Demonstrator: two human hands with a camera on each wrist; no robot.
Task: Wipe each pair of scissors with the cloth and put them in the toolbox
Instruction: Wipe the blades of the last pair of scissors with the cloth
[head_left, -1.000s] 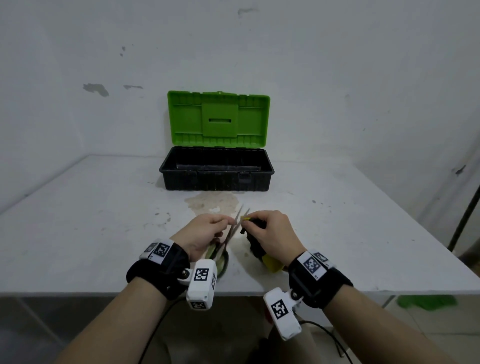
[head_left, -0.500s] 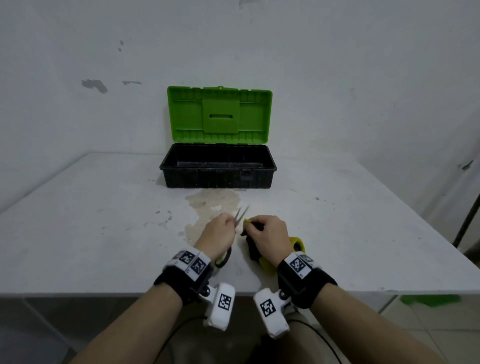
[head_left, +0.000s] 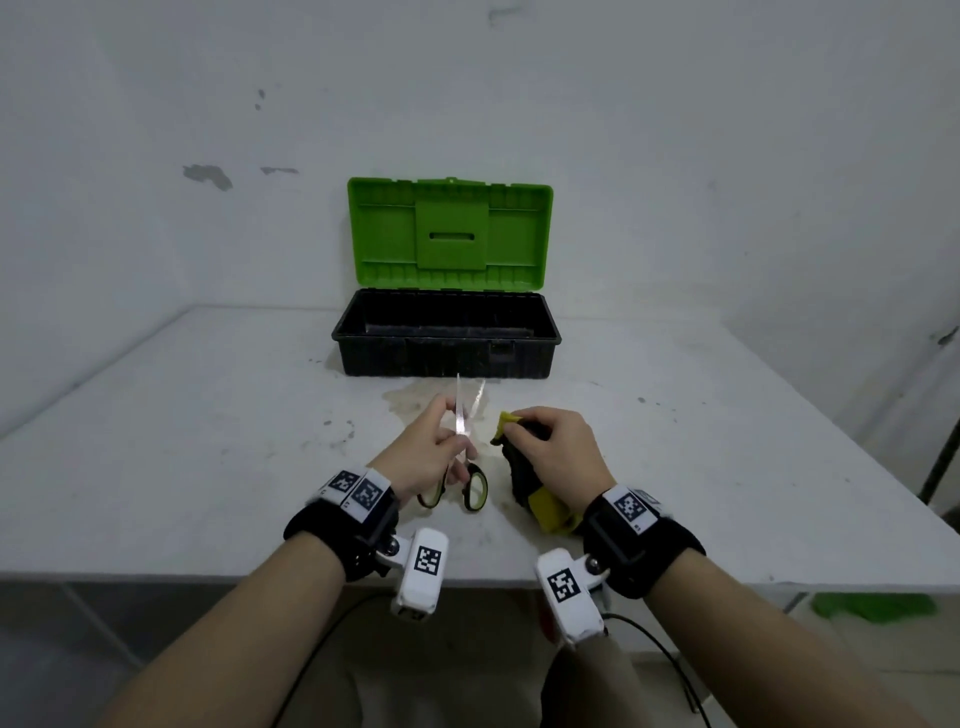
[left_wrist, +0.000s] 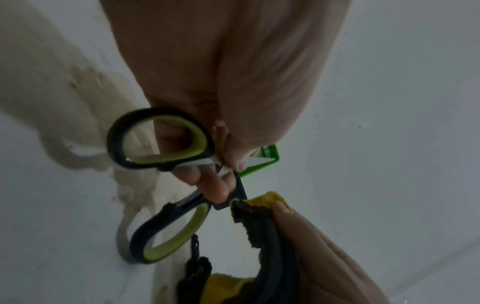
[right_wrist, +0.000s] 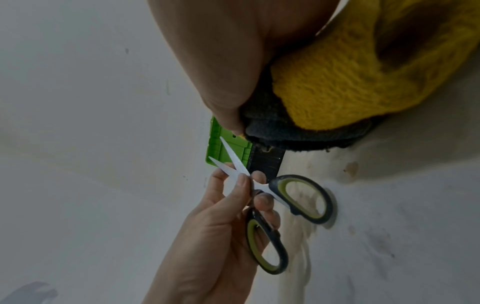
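Observation:
My left hand (head_left: 434, 449) pinches a pair of scissors (head_left: 470, 457) near the pivot; the blades stand slightly apart and point toward the toolbox. Black-and-lime handle loops (left_wrist: 161, 139) hang toward me, just above the table. The same scissors (right_wrist: 262, 191) show between thumb and fingers in the right wrist view. My right hand (head_left: 553, 449) grips a yellow-and-dark cloth (head_left: 535, 493) bunched on the table just right of the scissors; the cloth (right_wrist: 337, 78) does not touch the blades. The black toolbox (head_left: 447, 338) stands open behind, its green lid (head_left: 449, 234) upright.
A white table (head_left: 182, 441) carries a brownish stain (head_left: 410, 402) in front of the toolbox. White walls close the back and left. The table's front edge runs just under my wrists. Something green lies on the floor (head_left: 872, 605) at the right.
My left hand has drawn the scissors away from the cloth and raised the blades more upright toward the toolbox. The right hand stays on the cloth at the same spot.

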